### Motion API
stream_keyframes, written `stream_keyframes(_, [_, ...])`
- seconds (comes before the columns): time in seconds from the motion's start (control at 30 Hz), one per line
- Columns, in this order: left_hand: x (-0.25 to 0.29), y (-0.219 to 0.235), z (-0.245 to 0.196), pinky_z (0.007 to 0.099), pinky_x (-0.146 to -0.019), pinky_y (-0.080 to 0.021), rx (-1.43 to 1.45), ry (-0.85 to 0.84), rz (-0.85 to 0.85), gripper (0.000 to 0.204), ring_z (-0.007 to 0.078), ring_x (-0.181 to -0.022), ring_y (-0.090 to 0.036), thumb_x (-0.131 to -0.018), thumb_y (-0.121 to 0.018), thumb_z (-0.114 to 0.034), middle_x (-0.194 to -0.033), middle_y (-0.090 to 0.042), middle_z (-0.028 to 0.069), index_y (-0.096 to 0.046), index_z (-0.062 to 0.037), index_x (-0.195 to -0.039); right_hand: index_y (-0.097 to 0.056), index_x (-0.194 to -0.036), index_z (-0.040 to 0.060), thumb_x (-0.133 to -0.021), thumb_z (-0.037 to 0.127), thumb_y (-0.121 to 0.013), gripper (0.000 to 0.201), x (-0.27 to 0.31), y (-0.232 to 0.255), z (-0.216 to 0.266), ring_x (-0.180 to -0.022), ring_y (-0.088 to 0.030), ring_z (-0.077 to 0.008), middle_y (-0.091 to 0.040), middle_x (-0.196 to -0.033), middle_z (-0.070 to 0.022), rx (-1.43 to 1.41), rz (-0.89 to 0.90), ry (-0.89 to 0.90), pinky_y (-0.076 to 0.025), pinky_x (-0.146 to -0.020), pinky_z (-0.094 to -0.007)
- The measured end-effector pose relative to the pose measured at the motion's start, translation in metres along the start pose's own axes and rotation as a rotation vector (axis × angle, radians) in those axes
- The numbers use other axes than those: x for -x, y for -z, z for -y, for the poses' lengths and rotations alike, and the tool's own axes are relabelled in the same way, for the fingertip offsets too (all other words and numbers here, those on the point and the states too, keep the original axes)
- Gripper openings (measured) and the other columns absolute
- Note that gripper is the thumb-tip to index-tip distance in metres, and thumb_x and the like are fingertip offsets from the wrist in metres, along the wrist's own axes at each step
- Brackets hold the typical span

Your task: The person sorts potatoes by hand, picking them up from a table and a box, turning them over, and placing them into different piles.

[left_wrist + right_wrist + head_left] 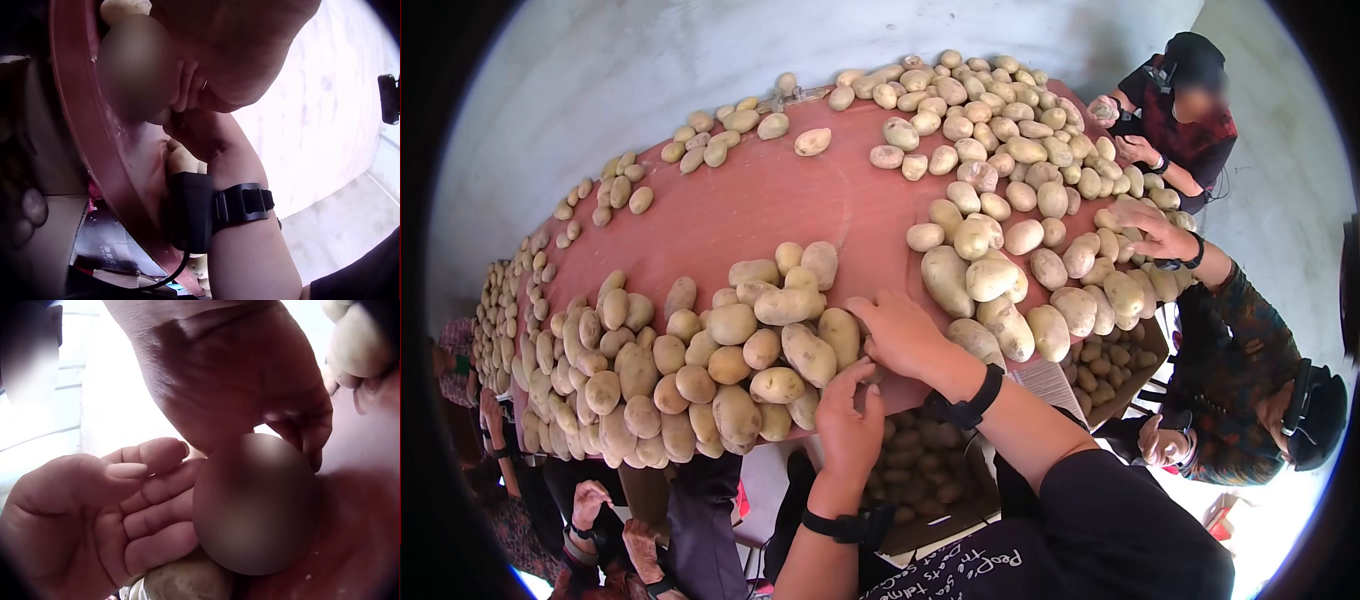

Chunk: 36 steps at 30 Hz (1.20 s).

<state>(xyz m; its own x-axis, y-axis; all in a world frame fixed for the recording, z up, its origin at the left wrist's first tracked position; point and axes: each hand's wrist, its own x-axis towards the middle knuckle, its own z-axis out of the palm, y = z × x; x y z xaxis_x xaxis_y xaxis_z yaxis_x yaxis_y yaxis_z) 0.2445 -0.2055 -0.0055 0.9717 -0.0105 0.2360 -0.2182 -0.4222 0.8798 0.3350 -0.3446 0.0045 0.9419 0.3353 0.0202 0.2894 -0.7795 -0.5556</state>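
Observation:
Potatoes lie in a heap along the front of the red table, and my two hands meet at the heap's right end. My right hand [905,335] reaches over from the right, its fingers curled round the side of a potato [840,337]. In the right wrist view, that hand [250,375] arches over a blurred round shape. My left hand [850,430] is lower, at the table edge, with its palm turned up. In the right wrist view, the left hand's fingers [162,519] lie loosely extended against the round shape's near side.
Another large heap of potatoes [1010,140] covers the table's right side. A box of potatoes [920,465] stands under the edge by my body, another box [1110,370] farther right. A person's hand [1155,232] works at the right heap; other people stand around the red table [740,225].

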Motion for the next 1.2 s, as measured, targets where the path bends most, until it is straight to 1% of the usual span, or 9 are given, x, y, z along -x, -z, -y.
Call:
stream_keyframes(0.33, [0.000, 0.002, -0.004, 0.0403, -0.094, -0.050, -0.093, -0.026, 0.024, 0.031, 0.0351, -0.110, -0.063, -0.083, -0.062, -0.002, -0.122, -0.066, 0.0180, -0.063, -0.0007, -0.114, -0.058, -0.121, 0.0065, -0.078, 0.009, -0.066, 0.044, 0.003, 0.010, -0.015, -0.101, -0.059, -0.0377, -0.061, -0.107, -0.0193, -0.134, -0.047, -0.053, -0.049, -0.087, -0.0446])
stream_keyframes(0.43, [-0.001, 0.002, -0.006, 0.0407, -0.095, -0.049, -0.093, -0.019, 0.023, 0.031, 0.0358, -0.110, -0.063, -0.083, -0.062, -0.002, -0.122, -0.066, 0.0181, -0.063, -0.0006, -0.114, -0.061, -0.115, 0.0031, -0.078, 0.008, -0.065, 0.037, -0.001, 0.029, -0.022, -0.097, -0.062, -0.0365, -0.064, -0.106, -0.0189, -0.184, -0.157, 0.013, -0.050, -0.085, -0.0424])
stream_keyframes(0.53, [-0.002, 0.001, -0.005, 0.0411, -0.095, -0.049, -0.086, -0.025, 0.014, 0.031, 0.0359, -0.110, -0.063, -0.083, -0.061, -0.002, -0.121, -0.066, 0.0182, -0.063, -0.0002, -0.114, -0.061, -0.113, 0.0018, -0.079, 0.008, -0.065, 0.035, -0.002, 0.056, -0.024, -0.094, -0.064, -0.0342, -0.065, -0.107, -0.0193, -0.234, -0.213, -0.055, -0.052, -0.082, -0.0396])
stream_keyframes(0.73, [-0.005, 0.002, -0.006, 0.0409, -0.093, -0.051, -0.080, 0.003, 0.023, 0.030, 0.0359, -0.108, -0.063, -0.083, -0.062, -0.002, -0.118, -0.067, 0.0183, -0.064, 0.0002, -0.113, -0.062, -0.113, 0.0023, -0.079, 0.005, -0.064, 0.034, -0.011, 0.092, -0.051, -0.088, -0.065, -0.0287, -0.066, -0.102, -0.0179, -0.103, -0.615, -0.085, -0.052, -0.077, -0.0361])
stream_keyframes(0.83, [-0.006, 0.004, -0.007, 0.0406, -0.092, -0.052, -0.068, 0.001, 0.033, 0.029, 0.0359, -0.106, -0.064, -0.083, -0.062, -0.002, -0.117, -0.067, 0.0186, -0.064, 0.0007, -0.112, -0.060, -0.112, 0.0030, -0.080, 0.004, -0.064, 0.032, -0.009, 0.109, -0.066, -0.089, -0.063, -0.0365, -0.062, -0.103, -0.0220, -0.113, -0.653, -0.194, -0.052, -0.079, -0.0417])
stream_keyframes(0.93, [-0.008, 0.006, -0.011, 0.0398, -0.089, -0.053, -0.037, 0.014, 0.044, 0.029, 0.0357, -0.105, -0.064, -0.083, -0.062, -0.001, -0.117, -0.067, 0.0193, -0.064, 0.0013, -0.112, -0.060, -0.113, 0.0036, -0.081, 0.004, -0.064, 0.032, -0.011, 0.119, -0.079, -0.086, -0.064, -0.0359, -0.061, -0.103, -0.0221, -0.101, -0.664, -0.292, -0.053, -0.077, -0.0407])
stream_keyframes(1.03, [-0.008, 0.006, -0.013, 0.0389, -0.088, -0.055, -0.012, 0.047, 0.049, 0.030, 0.0349, -0.104, -0.065, -0.082, -0.062, 0.000, -0.116, -0.067, 0.0196, -0.063, 0.0018, -0.112, -0.060, -0.120, 0.0010, -0.085, 0.010, -0.067, 0.036, -0.016, 0.116, -0.095, -0.095, -0.064, -0.0306, -0.064, -0.112, -0.0194, -0.058, -0.647, -0.339, -0.052, -0.085, -0.0367])
stream_keyframes(1.13, [-0.009, 0.007, -0.016, 0.0372, -0.096, -0.048, 0.016, 0.100, 0.060, 0.030, 0.0314, -0.108, -0.064, -0.082, -0.062, -0.001, -0.115, -0.068, 0.0186, -0.064, 0.0020, -0.112, -0.056, -0.128, -0.0009, -0.090, 0.020, -0.064, 0.044, -0.017, 0.106, -0.109, -0.113, -0.060, -0.0355, -0.061, -0.124, -0.0234, 0.103, -0.555, -0.303, -0.047, -0.097, -0.0399])
stream_keyframes(1.2, [-0.009, 0.008, -0.018, 0.0375, -0.097, -0.048, 0.030, 0.114, 0.063, 0.030, 0.0315, -0.109, -0.064, -0.082, -0.062, -0.001, -0.115, -0.068, 0.0186, -0.064, 0.0021, -0.112, -0.052, -0.130, -0.0062, -0.092, 0.024, -0.062, 0.050, -0.015, 0.112, -0.107, -0.119, -0.055, -0.0395, -0.057, -0.128, -0.0278, 0.049, -0.485, -0.342, -0.042, -0.103, -0.0431])
